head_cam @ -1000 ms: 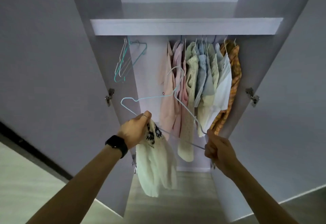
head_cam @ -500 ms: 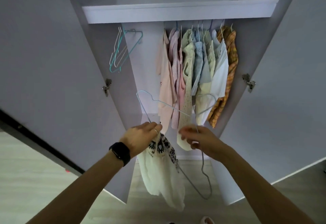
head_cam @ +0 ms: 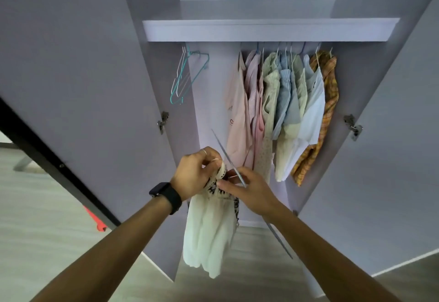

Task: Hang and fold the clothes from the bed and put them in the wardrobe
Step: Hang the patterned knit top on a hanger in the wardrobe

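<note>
I stand in front of the open wardrobe (head_cam: 270, 30). My left hand (head_cam: 197, 173) pinches the patterned top edge of a white garment (head_cam: 209, 232), which hangs down below both hands. My right hand (head_cam: 247, 192) grips a thin grey wire hanger (head_cam: 223, 152) and also touches the garment's black-and-white trim. The hanger runs diagonally, one end up towards the hanging clothes, the other end (head_cam: 280, 240) down past my right wrist. Its hook is hidden.
Several shirts (head_cam: 285, 111) in pink, green, blue, white and orange plaid hang on the rail at the right. A few bare teal and white hangers (head_cam: 183, 78) hang at the left. Both wardrobe doors (head_cam: 71, 87) stand open to either side.
My hands have come together at the garment's neckline. The hanger has turned edge-on and now crosses between them, and the view has tilted up slightly.
</note>
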Tool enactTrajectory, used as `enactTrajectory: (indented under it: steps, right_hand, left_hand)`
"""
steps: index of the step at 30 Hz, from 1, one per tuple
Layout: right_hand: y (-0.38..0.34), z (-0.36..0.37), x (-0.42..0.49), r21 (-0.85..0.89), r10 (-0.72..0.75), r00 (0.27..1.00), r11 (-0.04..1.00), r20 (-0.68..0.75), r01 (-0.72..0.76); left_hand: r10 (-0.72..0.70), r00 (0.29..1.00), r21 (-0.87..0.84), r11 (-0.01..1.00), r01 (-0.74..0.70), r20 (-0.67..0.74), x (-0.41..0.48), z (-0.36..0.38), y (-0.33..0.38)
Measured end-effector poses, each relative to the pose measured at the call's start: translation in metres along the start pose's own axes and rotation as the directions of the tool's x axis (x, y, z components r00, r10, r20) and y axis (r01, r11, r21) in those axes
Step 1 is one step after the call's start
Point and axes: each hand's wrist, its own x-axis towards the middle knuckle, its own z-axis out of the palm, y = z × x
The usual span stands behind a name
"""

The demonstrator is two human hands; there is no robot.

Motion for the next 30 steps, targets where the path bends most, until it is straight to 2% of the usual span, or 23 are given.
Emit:
enactTrajectory:
  steps: [4, 8, 11, 13, 15, 18, 21, 24, 26, 30]
  right_hand:
    - [-0.008, 0.001, 0.019, 0.051, -0.057, 0.984, 0.996, -0.169, 0.066]
    - [-0.009, -0.029, 0.03, 0.271, 0.099, 0.957, 0.962, -0.272, -0.023]
    - [-0.011, -0.046, 0.039, 0.415, 0.183, 0.945, 0.908, -0.272, -0.056]
    - [-0.011, -0.049, 0.045, 0.371, 0.194, 0.945, 0.924, -0.262, -0.087]
    - [-0.01, -0.046, 0.048, 0.297, 0.173, 0.948, 0.951, -0.268, -0.089]
    - [-0.008, -0.045, 0.046, 0.152, 0.069, 0.963, 0.988, -0.262, -0.03]
    - [-0.004, -0.055, 0.047, 0.0, -0.014, 0.968, 1.0, -0.251, 0.015]
    - [0.01, -0.071, 0.048, -0.151, 0.012, 0.941, 0.986, -0.339, -0.067]
    - [0.021, -0.08, 0.047, -0.212, 0.001, 0.928, 0.973, -0.372, -0.086]
    - [0.034, -0.092, 0.044, -0.348, -0.016, 0.941, 0.931, -0.338, -0.109]
  left_hand:
    - [-0.049, 0.998, -0.055, 0.997, 0.047, -0.041, 0.006, -0.019, -0.006]
    - [-0.211, 0.965, -0.195, 0.964, 0.179, -0.157, 0.002, -0.041, -0.03]
    - [-0.247, 0.966, -0.149, 0.961, 0.235, -0.07, -0.005, -0.046, -0.045]
    - [-0.247, 0.969, -0.15, 0.957, 0.247, 0.021, -0.007, -0.038, -0.048]
    - [-0.31, 0.948, -0.181, 0.931, 0.318, 0.069, -0.008, -0.029, -0.047]
    - [-0.335, 0.934, -0.171, 0.92, 0.353, 0.124, -0.005, -0.023, -0.043]
    - [-0.26, 0.941, 0.029, 0.965, 0.26, 0.216, 0.002, -0.026, -0.04]
    - [-0.205, 0.956, 0.308, 0.942, 0.134, 0.211, 0.009, -0.037, -0.047]
    - [-0.208, 0.96, 0.371, 0.92, 0.126, 0.189, 0.01, -0.047, -0.052]
    - [-0.254, 0.942, 0.359, 0.919, 0.163, 0.221, 0.018, -0.065, -0.054]
